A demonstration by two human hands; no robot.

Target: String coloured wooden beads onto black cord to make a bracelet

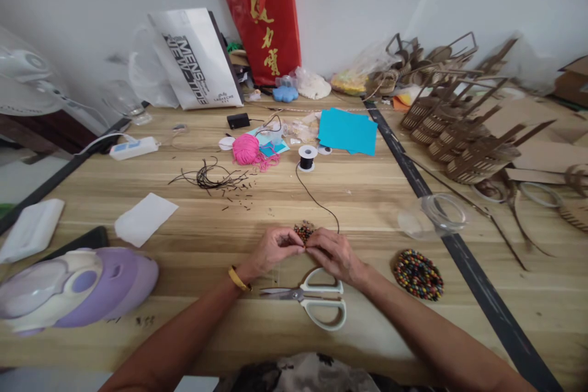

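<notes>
Left hand [276, 249]: fingertips pinched closed | Right hand [337, 254]: pinched closed too, tips near the left's; can't tell what they hold | Small beads [304, 231]: in a pile on the table [257, 211], just beyond the fingers | Scissors [301, 297]: lying open, nearer the person
</notes>
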